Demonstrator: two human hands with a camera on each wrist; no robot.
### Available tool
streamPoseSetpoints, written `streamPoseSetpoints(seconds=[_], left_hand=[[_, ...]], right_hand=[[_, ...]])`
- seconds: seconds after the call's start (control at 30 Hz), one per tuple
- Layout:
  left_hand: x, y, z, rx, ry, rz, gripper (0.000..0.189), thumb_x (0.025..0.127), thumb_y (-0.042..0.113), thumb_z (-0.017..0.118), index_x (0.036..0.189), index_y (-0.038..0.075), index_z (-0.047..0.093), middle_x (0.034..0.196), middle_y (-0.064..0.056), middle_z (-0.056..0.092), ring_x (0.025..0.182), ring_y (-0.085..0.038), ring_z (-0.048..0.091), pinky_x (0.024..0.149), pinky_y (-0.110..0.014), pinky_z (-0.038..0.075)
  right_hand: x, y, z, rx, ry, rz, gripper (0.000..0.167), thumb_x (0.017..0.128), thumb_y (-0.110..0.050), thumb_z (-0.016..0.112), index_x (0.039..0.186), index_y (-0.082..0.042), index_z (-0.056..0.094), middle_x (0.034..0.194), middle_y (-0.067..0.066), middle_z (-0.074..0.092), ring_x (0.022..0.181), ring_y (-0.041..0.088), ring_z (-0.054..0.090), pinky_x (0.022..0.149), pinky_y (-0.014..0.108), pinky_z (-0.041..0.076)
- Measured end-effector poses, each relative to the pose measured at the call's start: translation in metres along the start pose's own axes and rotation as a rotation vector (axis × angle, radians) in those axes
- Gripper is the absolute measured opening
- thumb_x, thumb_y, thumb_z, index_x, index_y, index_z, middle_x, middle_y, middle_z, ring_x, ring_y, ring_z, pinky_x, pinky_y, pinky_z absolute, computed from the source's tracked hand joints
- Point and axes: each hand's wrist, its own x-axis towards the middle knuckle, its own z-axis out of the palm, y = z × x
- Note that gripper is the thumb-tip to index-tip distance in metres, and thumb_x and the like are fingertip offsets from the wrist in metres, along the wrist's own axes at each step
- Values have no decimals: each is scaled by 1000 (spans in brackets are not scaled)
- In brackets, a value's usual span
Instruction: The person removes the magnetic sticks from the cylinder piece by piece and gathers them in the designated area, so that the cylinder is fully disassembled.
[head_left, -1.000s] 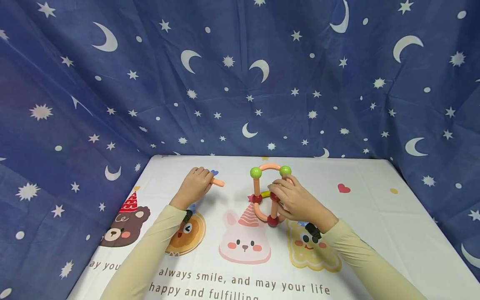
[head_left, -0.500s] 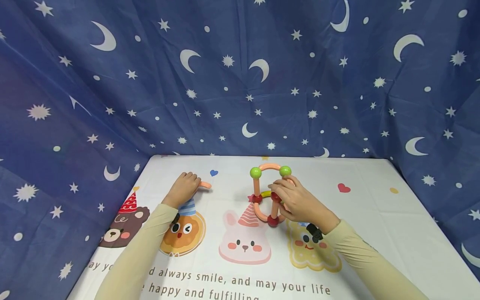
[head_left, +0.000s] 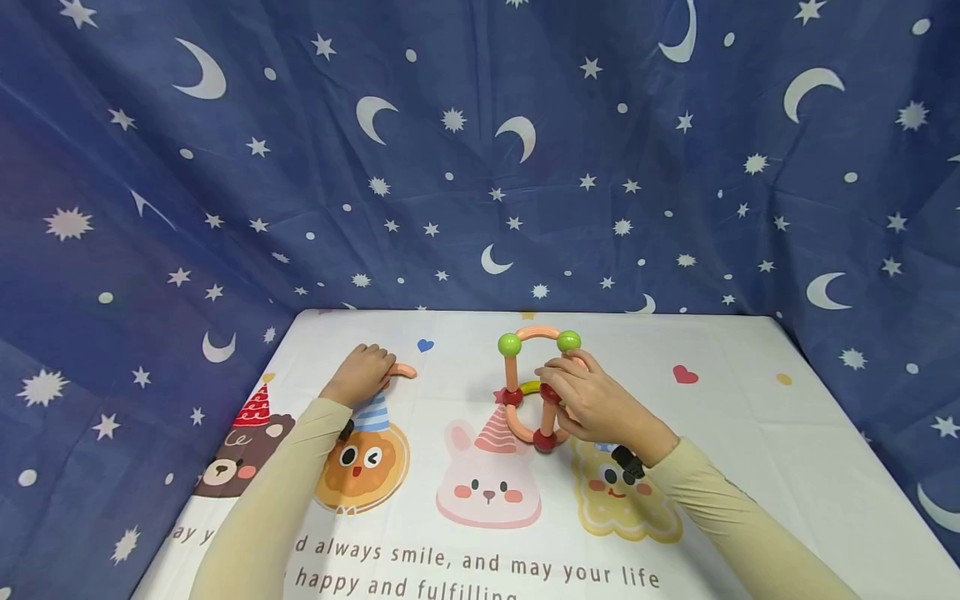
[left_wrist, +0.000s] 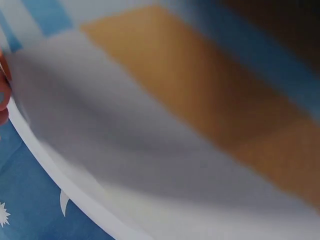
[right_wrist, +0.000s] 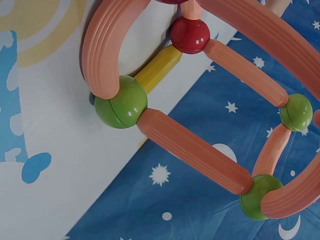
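Note:
On the left part of the table my left hand (head_left: pixel 362 375) pinches a curved peach rod (head_left: pixel 404 370), one end of which sticks out past the fingertips. In the left wrist view only a bit of the fingers (left_wrist: pixel 4 95) shows at the edge. My right hand (head_left: pixel 598 402) grips the near right side of a toy frame built from peach rods and coloured balls, around a red ball. The frame (head_left: pixel 512 373) stands upright, with green balls (head_left: pixel 510 344) on top, red balls (head_left: pixel 544 440) lower down and a curved yellow rod (head_left: pixel 530 387). Its far right side is partly hidden behind the hand.
The white tablecloth (head_left: pixel 457 350) carries printed animals, hearts and lettering. A blue curtain (head_left: pixel 450 233) with moons and stars closes off the back and sides of the table. Black wrist straps (head_left: pixel 627 461) show below the hands.
My left hand has moved left and a little nearer with the curved rod, slowing toward now. The right hand and the toy frame have stayed in place.

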Motion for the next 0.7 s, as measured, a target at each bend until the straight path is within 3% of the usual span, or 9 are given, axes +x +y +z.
streamPoseSetpoints(seconds=[0.2,0.4,0.7], left_hand=[[1,-2,-2,-2,-3,-17,19,83,24,68,87,6,63,78,-11,64,77,-29,61,81,-44,49],[0,-4,-3,-6,-66,-60,32,85,34,65,101,6,64,91,-13,64,87,-31,61,83,-47,48],[4,-4,-2,-28,-83,-70,21,88,28,62,94,8,64,84,-12,61,80,-30,60,81,-47,49]], right_hand=[[0,0,1,0,0,-2,50,64,-9,66,111,1,54,108,12,65,101,27,60,96,52,40],[0,1,2,3,7,-5,49,64,-8,66,111,1,55,107,12,65,101,28,60,95,52,40],[0,0,1,-7,-12,-3,49,65,-9,67,111,0,54,107,12,65,101,27,60,96,52,40]])
